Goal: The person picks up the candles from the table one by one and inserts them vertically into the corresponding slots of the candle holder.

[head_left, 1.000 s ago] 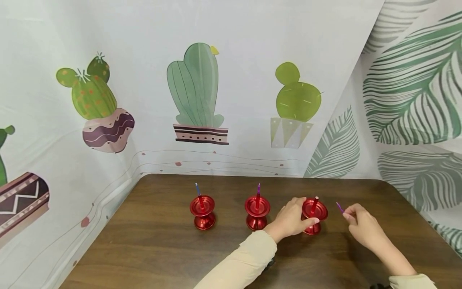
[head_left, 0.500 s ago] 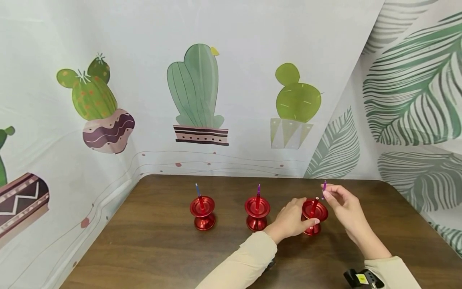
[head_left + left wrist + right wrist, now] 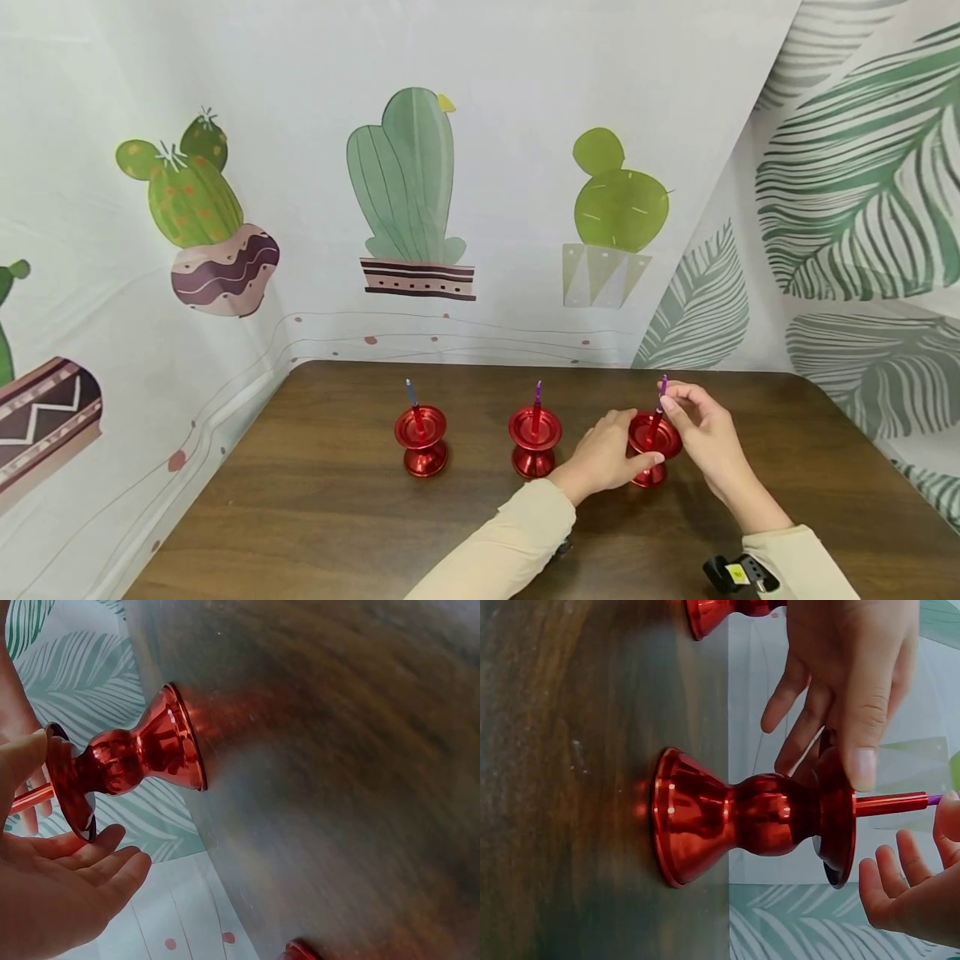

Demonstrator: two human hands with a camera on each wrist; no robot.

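Observation:
At the right of the head view stands a shiny red candle holder with a dish and an upright red tube. My left hand grips its dish from the left, thumb on the near rim and fingers at the far side. Between thumb and fingertips, my right hand pinches a thin purple candle, upright above the dish. In the right wrist view the candle's lower end meets the top of the red tube; how deep it sits cannot be seen.
Two similar red holders stand to the left on the brown wooden table: the middle one bears a purple candle, the far left one a blue candle. Behind hangs a cloth printed with cacti and leaves.
My right hand has come left from beside the holder, turning the purple candle from slanted to upright and bringing it onto the tube's top. My left hand has stayed on the dish.

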